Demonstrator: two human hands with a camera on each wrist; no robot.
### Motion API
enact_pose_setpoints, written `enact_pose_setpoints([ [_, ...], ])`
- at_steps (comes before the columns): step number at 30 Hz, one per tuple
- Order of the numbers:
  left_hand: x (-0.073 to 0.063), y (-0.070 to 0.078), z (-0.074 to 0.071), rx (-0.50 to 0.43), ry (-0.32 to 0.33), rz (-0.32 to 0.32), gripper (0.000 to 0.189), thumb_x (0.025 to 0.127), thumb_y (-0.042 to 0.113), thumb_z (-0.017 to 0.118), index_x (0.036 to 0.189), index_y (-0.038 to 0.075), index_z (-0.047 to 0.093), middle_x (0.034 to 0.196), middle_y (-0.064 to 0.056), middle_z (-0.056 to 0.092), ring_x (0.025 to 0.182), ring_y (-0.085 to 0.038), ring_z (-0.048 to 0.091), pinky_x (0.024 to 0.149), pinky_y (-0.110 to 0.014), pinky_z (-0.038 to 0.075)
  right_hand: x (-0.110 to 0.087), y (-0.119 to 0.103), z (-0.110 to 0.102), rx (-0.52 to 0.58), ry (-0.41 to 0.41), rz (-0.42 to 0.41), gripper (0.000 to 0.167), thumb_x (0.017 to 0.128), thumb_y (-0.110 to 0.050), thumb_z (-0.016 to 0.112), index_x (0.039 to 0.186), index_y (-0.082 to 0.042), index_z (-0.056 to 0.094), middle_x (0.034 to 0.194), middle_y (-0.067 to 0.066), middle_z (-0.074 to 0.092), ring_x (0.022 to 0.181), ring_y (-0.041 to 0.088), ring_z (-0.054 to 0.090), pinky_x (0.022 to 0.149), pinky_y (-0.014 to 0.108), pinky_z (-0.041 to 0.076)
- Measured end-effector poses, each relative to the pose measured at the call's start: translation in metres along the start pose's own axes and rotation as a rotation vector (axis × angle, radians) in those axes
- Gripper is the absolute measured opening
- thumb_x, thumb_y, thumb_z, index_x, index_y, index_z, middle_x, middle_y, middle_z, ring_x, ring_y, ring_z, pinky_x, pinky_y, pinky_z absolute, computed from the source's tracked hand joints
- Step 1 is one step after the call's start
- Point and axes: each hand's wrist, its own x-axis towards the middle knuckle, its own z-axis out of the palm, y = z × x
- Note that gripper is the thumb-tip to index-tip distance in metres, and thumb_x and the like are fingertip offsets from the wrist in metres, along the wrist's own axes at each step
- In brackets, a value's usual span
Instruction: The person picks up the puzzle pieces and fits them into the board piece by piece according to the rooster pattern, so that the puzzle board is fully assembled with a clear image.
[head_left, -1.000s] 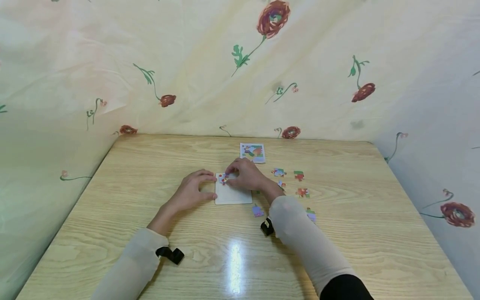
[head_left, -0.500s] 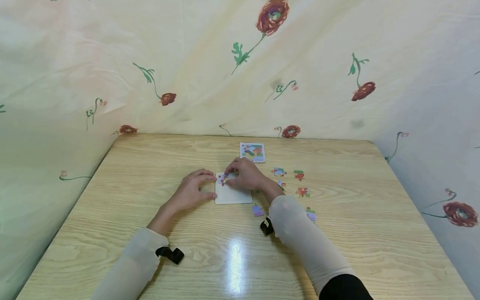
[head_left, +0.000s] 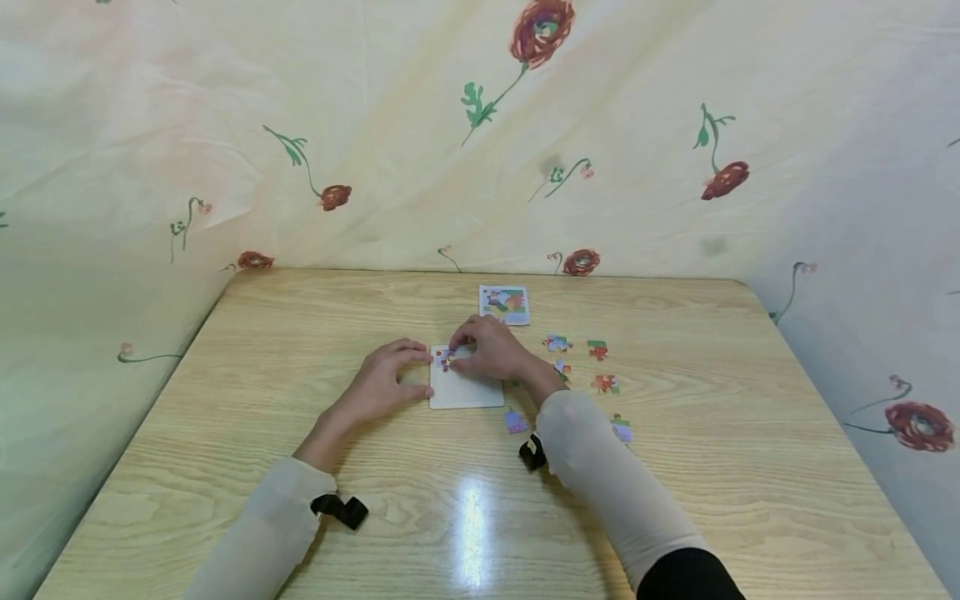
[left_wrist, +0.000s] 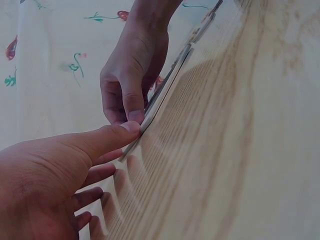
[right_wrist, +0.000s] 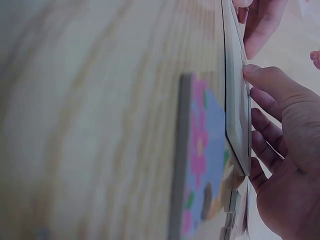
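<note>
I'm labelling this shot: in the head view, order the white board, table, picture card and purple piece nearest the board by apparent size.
1. Table
2. White board, partly covered by the right hand
3. Picture card
4. Purple piece

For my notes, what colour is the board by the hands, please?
The board is white where bare, seen best in the head view.

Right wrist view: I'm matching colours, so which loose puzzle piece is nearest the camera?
The lilac piece with the pink flower: it looms large in front, while the other loose pieces show small beyond it.
</note>
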Motion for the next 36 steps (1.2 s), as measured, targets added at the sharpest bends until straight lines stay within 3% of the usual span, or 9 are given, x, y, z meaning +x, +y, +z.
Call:
enact_pose_setpoints([
  [6, 0.0, -0.001, 0.001, -0.001, 0.001, 0.002, 0.049, 0.085, 0.027, 0.085, 0.129, 0.013, 0.071, 0.147, -0.005, 0.059, 0.148, -0.032, 0.044, 0.124, -0.058, 0.03, -0.002, -0.002, -0.001, 0.001, -0.005, 0.008, 0.024, 0.089, -0.028, 0.08, 0.111, -0.016, 0.076, 0.115, 0.003, 0.069, 0.108, 0.022, 0.056, 0.099, 0.042, 0.045],
  [13, 0.0, -0.004, 0.0, 0.0, -0.007, -0.001, 0.049, 0.086, 0.029, 0.085, 0.13, 0.014, 0.071, 0.148, -0.004, 0.059, 0.149, -0.031, 0.043, 0.124, -0.058, 0.031, -0.008, 0.0, -0.011, 0.11, -0.029, 0.031, 0.028, 0.091, -0.025, 0.079, 0.116, -0.013, 0.074, 0.118, 0.004, 0.069, 0.112, 0.022, 0.06, 0.102, 0.042, 0.052],
  [20, 0.0, -0.003, -0.002, -0.011, -0.017, -0.018, 0.05, 0.086, 0.029, 0.085, 0.132, 0.015, 0.07, 0.149, -0.003, 0.058, 0.148, -0.031, 0.044, 0.124, -0.058, 0.031, -0.024, 0.012, -0.029, 0.196, 0.019, 0.063, 0.029, 0.092, -0.023, 0.078, 0.117, -0.01, 0.073, 0.121, 0.004, 0.069, 0.115, 0.025, 0.059, 0.102, 0.045, 0.052],
  [28, 0.0, -0.001, -0.004, -0.009, -0.016, -0.021, 0.05, 0.085, 0.028, 0.085, 0.131, 0.016, 0.07, 0.15, -0.004, 0.058, 0.15, -0.033, 0.041, 0.124, -0.062, 0.028, -0.056, 0.043, -0.061, 0.265, 0.09, 0.142, 0.031, 0.094, -0.025, 0.075, 0.121, -0.008, 0.07, 0.128, 0.01, 0.066, 0.121, 0.031, 0.055, 0.099, 0.048, 0.049],
  [36, 0.001, 0.001, -0.004, -0.034, -0.018, -0.017, 0.05, 0.085, 0.029, 0.085, 0.131, 0.016, 0.071, 0.149, -0.004, 0.058, 0.15, -0.034, 0.041, 0.124, -0.063, 0.028, -0.085, 0.076, -0.079, 0.217, 0.133, 0.23, 0.03, 0.096, -0.029, 0.074, 0.12, -0.011, 0.07, 0.131, 0.008, 0.065, 0.119, 0.03, 0.055, 0.098, 0.048, 0.049],
])
